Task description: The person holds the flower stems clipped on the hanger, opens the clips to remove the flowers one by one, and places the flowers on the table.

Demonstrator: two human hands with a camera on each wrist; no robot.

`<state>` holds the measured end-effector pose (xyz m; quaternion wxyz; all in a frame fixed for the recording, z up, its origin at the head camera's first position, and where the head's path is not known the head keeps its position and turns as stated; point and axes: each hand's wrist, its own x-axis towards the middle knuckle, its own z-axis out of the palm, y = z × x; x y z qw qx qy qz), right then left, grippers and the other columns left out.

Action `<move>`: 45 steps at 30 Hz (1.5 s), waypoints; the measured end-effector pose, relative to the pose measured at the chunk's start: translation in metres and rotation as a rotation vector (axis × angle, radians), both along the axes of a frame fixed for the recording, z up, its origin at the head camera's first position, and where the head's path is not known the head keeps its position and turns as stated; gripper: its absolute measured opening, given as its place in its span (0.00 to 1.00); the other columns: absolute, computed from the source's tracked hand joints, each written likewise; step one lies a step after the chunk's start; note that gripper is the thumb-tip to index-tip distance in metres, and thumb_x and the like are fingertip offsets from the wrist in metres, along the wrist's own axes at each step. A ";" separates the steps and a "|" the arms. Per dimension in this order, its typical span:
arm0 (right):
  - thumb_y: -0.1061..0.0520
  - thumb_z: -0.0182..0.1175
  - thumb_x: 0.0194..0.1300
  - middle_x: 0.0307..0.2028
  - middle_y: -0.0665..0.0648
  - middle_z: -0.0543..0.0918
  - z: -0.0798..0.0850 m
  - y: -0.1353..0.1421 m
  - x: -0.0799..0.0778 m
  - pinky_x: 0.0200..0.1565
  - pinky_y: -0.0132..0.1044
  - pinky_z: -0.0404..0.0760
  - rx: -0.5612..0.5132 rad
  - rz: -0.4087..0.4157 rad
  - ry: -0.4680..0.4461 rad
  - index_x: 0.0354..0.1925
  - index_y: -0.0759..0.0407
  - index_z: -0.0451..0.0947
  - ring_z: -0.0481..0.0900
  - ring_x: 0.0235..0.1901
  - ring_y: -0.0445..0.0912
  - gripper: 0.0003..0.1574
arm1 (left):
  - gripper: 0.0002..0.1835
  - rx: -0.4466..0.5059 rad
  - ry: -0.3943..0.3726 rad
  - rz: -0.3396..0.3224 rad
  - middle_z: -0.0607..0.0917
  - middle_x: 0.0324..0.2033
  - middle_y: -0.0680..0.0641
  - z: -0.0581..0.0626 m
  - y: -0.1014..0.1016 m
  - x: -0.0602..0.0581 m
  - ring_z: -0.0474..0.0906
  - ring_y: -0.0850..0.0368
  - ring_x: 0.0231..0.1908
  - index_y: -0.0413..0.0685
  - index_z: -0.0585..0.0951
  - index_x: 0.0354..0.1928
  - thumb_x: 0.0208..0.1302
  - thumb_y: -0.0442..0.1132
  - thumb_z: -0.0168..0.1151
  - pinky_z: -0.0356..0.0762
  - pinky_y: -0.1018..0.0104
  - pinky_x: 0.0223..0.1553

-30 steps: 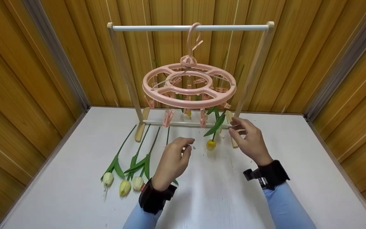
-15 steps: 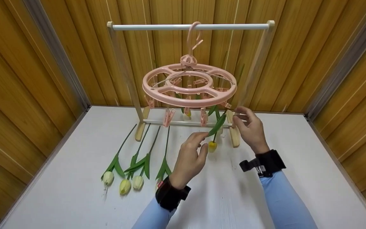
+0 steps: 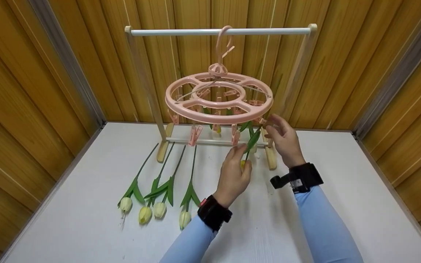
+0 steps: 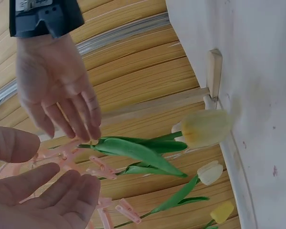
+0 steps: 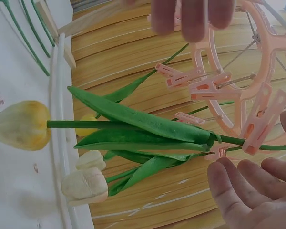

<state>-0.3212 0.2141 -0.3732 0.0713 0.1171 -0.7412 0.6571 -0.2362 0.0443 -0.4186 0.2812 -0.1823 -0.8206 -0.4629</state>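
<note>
Hanging head-down from a pink clip (image 5: 269,119), our tulip (image 5: 148,123) looks light, its petals (image 5: 24,125) delicate; we judge the stiffer stem (image 5: 93,124) best to pinch, while our left hand (image 3: 232,177) and right hand (image 3: 286,141) grip nothing.

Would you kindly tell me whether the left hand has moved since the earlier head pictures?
Yes: the left hand has moved rightward across the picture, closer to the right wooden foot.

The round pink plastic hanger (image 3: 219,118) looks smooth and glossy from here, and so do its small pink plastic clips (image 3: 195,135). The slim green plastic-looking leaves (image 5: 143,119) have a soft waxy sheen; the light-blue cloth sleeves (image 3: 329,226) look matt, the pale wooden rack feet (image 3: 271,159) smooth.
</note>
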 end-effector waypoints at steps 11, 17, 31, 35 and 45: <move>0.59 0.56 0.78 0.64 0.66 0.75 0.005 -0.003 0.000 0.49 0.31 0.80 -0.017 0.001 0.002 0.74 0.69 0.63 0.80 0.52 0.39 0.32 | 0.28 0.003 -0.079 0.048 0.73 0.69 0.34 -0.017 0.016 -0.017 0.71 0.38 0.68 0.32 0.72 0.70 0.69 0.31 0.61 0.72 0.43 0.65; 0.59 0.60 0.76 0.55 0.59 0.81 0.004 -0.003 0.003 0.47 0.32 0.81 -0.031 -0.003 0.034 0.67 0.71 0.70 0.83 0.48 0.39 0.27 | 0.30 -0.002 -0.075 0.043 0.74 0.68 0.35 -0.020 0.017 -0.020 0.73 0.39 0.66 0.32 0.71 0.70 0.67 0.31 0.62 0.71 0.42 0.65; 0.59 0.63 0.73 0.48 0.56 0.84 0.008 -0.006 0.019 0.43 0.32 0.81 0.027 0.026 0.083 0.61 0.68 0.78 0.82 0.42 0.44 0.22 | 0.27 0.017 -0.066 0.048 0.81 0.59 0.41 -0.018 0.015 -0.019 0.79 0.46 0.59 0.36 0.75 0.67 0.66 0.31 0.63 0.73 0.42 0.58; 0.62 0.63 0.73 0.48 0.58 0.84 0.011 -0.009 0.024 0.42 0.31 0.81 0.046 0.021 0.117 0.60 0.68 0.79 0.82 0.41 0.43 0.20 | 0.26 0.027 -0.069 0.050 0.82 0.58 0.42 -0.017 0.015 -0.018 0.79 0.47 0.59 0.38 0.77 0.65 0.65 0.31 0.65 0.72 0.43 0.59; 0.63 0.64 0.72 0.35 0.56 0.81 0.017 -0.018 0.034 0.39 0.31 0.80 0.090 0.049 0.201 0.57 0.67 0.81 0.80 0.36 0.44 0.17 | 0.21 0.026 -0.065 0.104 0.82 0.54 0.45 -0.013 0.018 -0.018 0.78 0.49 0.53 0.43 0.80 0.60 0.66 0.37 0.68 0.72 0.50 0.54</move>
